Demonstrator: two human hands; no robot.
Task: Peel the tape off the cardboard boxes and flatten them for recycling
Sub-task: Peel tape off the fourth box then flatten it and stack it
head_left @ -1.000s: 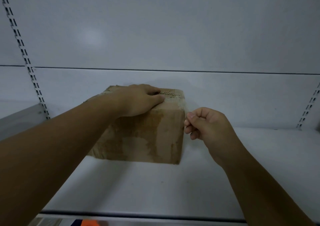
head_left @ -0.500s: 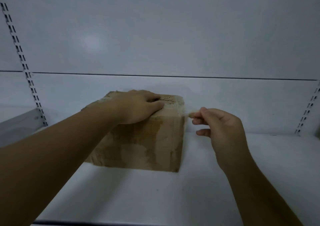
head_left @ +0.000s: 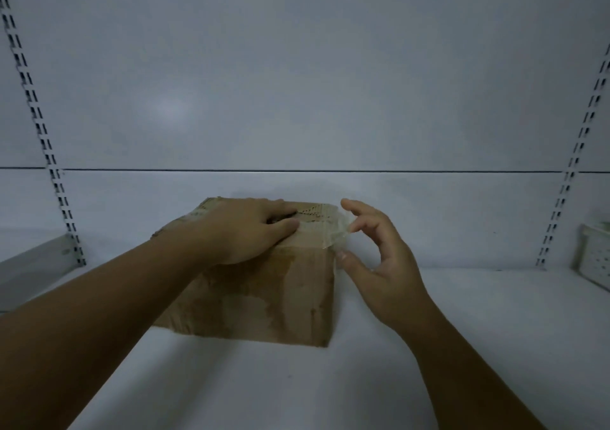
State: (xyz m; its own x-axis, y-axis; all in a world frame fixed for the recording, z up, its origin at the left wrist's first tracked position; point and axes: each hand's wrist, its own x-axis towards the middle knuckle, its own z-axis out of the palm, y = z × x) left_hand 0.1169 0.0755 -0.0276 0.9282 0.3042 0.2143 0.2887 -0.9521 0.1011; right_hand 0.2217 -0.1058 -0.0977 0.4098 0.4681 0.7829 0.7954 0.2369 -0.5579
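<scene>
A worn brown cardboard box [head_left: 264, 297] stands on the white shelf [head_left: 478, 337], slightly left of centre. My left hand [head_left: 244, 228] lies flat on the box top and presses it down, fingers pointing right. A strip of clear tape [head_left: 325, 231] runs along the top front edge and lifts off at the right corner. My right hand [head_left: 376, 264] is just beside that corner; the loose tape end sits between its thumb and middle fingertip, with the index finger raised above.
Slotted shelf uprights run up the back wall at left [head_left: 49, 162] and right [head_left: 572, 172]. A grey bracket [head_left: 33, 264] juts out at the far left. A white perforated basket [head_left: 594, 258] stands at the right edge.
My right hand rose from beside the box's right face to its top right corner, drew the tape end outward, and its fingers have spread. My left hand has stayed on the top.
</scene>
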